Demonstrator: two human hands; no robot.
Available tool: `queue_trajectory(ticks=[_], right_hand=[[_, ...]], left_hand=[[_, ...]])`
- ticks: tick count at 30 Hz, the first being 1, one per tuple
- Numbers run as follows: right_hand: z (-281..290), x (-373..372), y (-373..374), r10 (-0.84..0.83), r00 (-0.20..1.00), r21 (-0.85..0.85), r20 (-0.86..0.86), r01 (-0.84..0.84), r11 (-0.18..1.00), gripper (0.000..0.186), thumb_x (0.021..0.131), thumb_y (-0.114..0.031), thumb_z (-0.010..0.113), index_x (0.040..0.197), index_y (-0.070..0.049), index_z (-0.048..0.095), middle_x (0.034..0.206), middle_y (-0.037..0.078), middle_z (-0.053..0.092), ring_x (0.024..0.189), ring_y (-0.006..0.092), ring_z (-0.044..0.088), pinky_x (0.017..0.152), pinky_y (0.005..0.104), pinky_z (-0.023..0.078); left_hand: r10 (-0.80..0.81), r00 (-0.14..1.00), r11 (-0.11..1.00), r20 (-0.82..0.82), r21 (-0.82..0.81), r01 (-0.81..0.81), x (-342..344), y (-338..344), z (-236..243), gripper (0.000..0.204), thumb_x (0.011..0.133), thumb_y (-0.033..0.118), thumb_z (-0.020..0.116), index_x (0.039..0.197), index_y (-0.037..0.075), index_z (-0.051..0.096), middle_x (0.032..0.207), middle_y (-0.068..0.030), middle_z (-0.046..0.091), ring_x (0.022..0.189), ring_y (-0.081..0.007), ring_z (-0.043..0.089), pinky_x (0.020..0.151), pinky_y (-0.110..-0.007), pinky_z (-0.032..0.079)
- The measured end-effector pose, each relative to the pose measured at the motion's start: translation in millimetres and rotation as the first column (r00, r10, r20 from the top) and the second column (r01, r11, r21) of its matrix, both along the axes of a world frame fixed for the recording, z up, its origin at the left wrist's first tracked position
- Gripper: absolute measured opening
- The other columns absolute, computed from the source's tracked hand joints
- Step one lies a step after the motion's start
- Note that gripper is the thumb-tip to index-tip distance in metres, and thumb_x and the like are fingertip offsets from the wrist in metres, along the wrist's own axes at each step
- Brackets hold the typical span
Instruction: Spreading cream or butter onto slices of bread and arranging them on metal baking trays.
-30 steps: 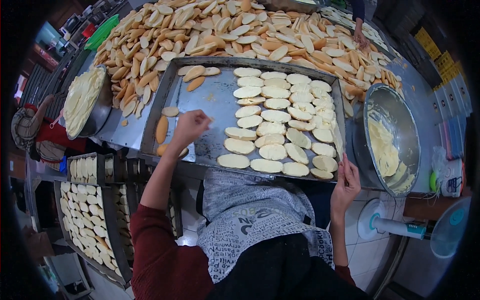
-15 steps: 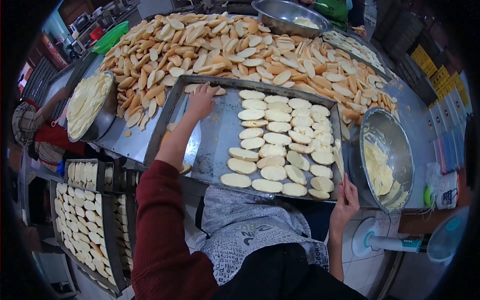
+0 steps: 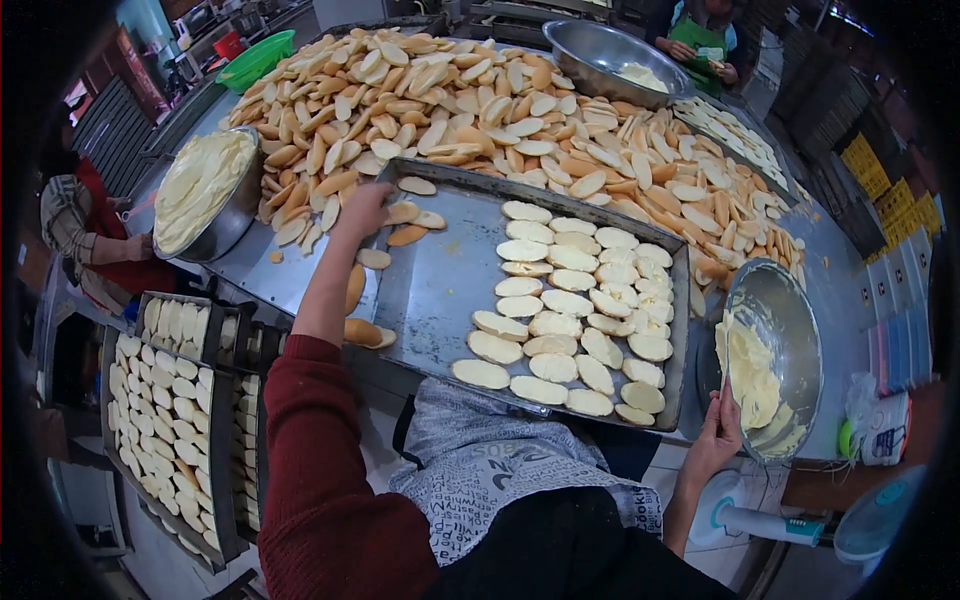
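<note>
A metal tray (image 3: 440, 290) holds rows of oval bread slices spread with pale cream (image 3: 550, 365) on its right side and a few plain slices (image 3: 410, 233) at its upper left. My left hand (image 3: 366, 207) is curled at the tray's upper-left rim; I cannot make out what its fingertips grip. My right hand (image 3: 718, 430) is closed on a spreading spatula (image 3: 727, 380), just right of the tray, its blade reaching into a steel bowl of cream (image 3: 760, 355).
Loose bread (image 3: 470, 100) is heaped behind the tray. Another cream bowl (image 3: 205, 185) sits left, with a steel bowl (image 3: 610, 60) and green basin (image 3: 255, 60) farther back. Filled trays (image 3: 160, 440) stand lower left. Co-workers are at left (image 3: 90, 230) and back right (image 3: 700, 50).
My left hand moved up and away to the tray's upper-left rim. My right hand moved with the spatula from the tray's side to the bowl. The view has shifted slightly.
</note>
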State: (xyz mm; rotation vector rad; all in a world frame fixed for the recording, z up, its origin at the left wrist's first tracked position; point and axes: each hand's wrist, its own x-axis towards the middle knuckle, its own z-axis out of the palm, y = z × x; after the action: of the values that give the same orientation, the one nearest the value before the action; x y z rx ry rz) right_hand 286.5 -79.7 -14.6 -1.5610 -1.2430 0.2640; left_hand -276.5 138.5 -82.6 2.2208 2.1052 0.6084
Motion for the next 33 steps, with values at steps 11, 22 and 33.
queue_trajectory(ticks=[11, 22, 33], right_hand=[[6.8, 57.7, 1.9, -0.108, 0.992, -0.006, 0.062, 0.108, 0.994, 0.033, 0.093, -0.001, 0.052, 0.125, -0.005, 0.059, 0.097, 0.005, 0.062, 0.078, 0.0081, 0.054, 0.071, 0.0216, 0.046], [24.0, 132.6, 8.8, -0.201, 0.954, -0.29, 0.223, 0.262, 0.921, 0.029, 0.094, -0.01, 0.054, 0.121, -0.002, 0.06, 0.082, 0.006, 0.068, 0.066, 0.0089, 0.053, 0.061, 0.0269, 0.045], [24.1, 147.8, 80.4, 0.032, 0.778, -0.415, 0.628, 0.299, 0.859, 0.033, 0.074, -0.011, 0.059, 0.104, -0.015, 0.071, 0.082, 0.016, 0.067, 0.079, 0.0319, 0.065, 0.071, 0.0418, 0.051]], left_hand=[[0.066, 0.815, 0.992, 0.576, 0.053, -0.117, 29.6, -6.6, -3.4, 0.032, 0.09, 0.024, 0.061, 0.113, 0.004, 0.054, 0.098, -0.0091, 0.062, 0.091, -0.0175, 0.062, 0.076, -0.03, 0.05], [0.112, -0.468, 0.935, 0.877, 0.067, 0.348, 150.5, -78.4, 29.1, 0.04, 0.1, 0.023, 0.043, 0.132, 0.0, 0.04, 0.126, -0.0162, 0.054, 0.11, -0.0235, 0.057, 0.096, -0.034, 0.048], [0.176, -0.644, 0.956, 0.744, 0.027, 0.293, 229.6, -117.6, 34.0, 0.046, 0.1, 0.021, 0.042, 0.141, 0.002, 0.03, 0.137, -0.0147, 0.045, 0.119, -0.0234, 0.052, 0.099, -0.034, 0.047]])
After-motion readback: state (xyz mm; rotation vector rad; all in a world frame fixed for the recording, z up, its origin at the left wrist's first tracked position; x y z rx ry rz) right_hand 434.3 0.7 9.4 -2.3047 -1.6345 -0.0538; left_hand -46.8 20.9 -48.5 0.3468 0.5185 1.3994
